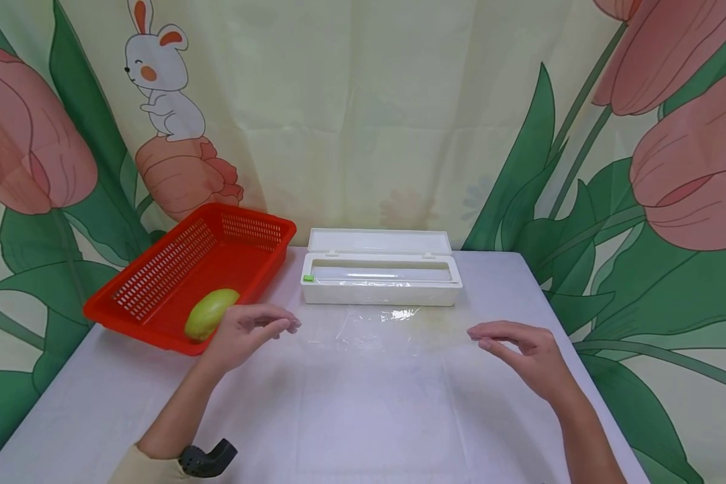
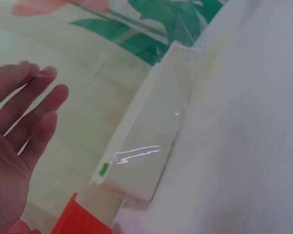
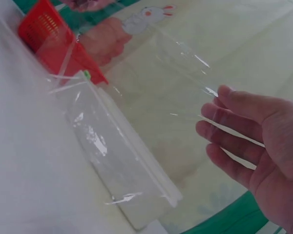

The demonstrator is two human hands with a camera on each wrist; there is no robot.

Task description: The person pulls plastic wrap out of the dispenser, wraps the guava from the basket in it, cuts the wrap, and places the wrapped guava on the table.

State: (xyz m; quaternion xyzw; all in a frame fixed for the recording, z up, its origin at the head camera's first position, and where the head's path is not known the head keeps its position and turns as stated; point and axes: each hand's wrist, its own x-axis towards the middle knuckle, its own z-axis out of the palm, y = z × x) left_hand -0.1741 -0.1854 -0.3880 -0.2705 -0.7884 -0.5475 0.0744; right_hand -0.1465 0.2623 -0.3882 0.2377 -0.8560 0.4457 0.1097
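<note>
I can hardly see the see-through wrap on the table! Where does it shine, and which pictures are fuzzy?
Head view: sharp, glare on the plastic wrap before the white dispenser box. Left wrist view: soft focus, a bright streak on the box. Right wrist view: hazy, glints across the wrap near the right hand.

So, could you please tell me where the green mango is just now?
In the head view, the green mango lies in the red basket at table left, just beyond the left hand.

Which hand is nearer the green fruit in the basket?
Left. The left hand hovers right beside the fruit at the red basket's near edge. The right hand is far across the table, beyond the film sheet.
</note>
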